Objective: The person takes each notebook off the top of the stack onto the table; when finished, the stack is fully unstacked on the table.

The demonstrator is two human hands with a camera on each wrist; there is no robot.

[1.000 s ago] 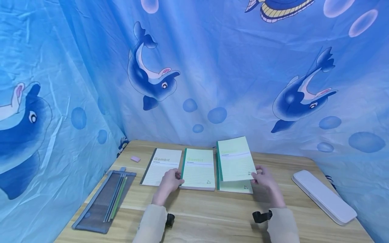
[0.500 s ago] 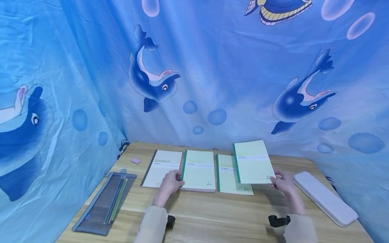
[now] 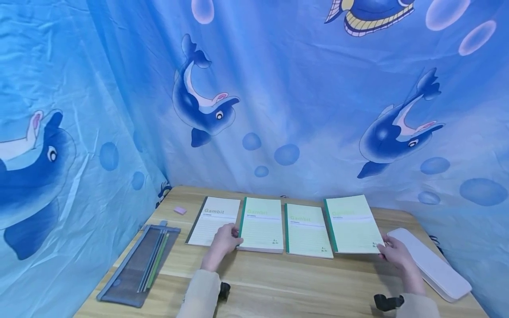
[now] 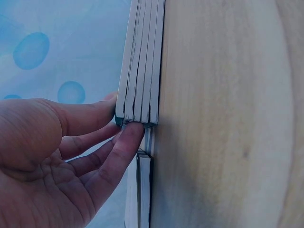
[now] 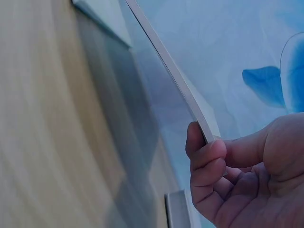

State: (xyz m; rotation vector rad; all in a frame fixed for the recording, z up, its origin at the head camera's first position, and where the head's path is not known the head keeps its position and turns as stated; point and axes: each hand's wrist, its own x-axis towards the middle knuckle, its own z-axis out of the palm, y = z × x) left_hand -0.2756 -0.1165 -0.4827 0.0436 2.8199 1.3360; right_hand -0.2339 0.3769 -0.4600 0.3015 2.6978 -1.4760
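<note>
My right hand (image 3: 395, 251) pinches a pale green notebook (image 3: 351, 225) at its lower right corner, thumb on top and fingers beneath. In the right wrist view this notebook (image 5: 178, 80) is tilted, with a gap and shadow under the held edge. My left hand (image 3: 226, 240) holds the lower left corner of a stack of green-spined notebooks (image 3: 260, 225). The left wrist view shows several layers in that stack (image 4: 140, 61), thumb at the top cover and fingers against the spine. Between the two hands lies another green notebook (image 3: 308, 232), flat on the table.
A white notebook with a dark spine (image 3: 214, 221) lies left of the stack. Farther left are a pink eraser (image 3: 180, 210) and a mesh pencil pouch (image 3: 127, 274) with pencils. A white pencil case (image 3: 435, 265) is at the right. A blue dolphin-print curtain (image 3: 302, 88) borders the table (image 3: 278, 287).
My right hand has carried the notebook rightward off the flat green one, which is now uncovered, and lowered it beside that one. My left hand has stayed at the stack.
</note>
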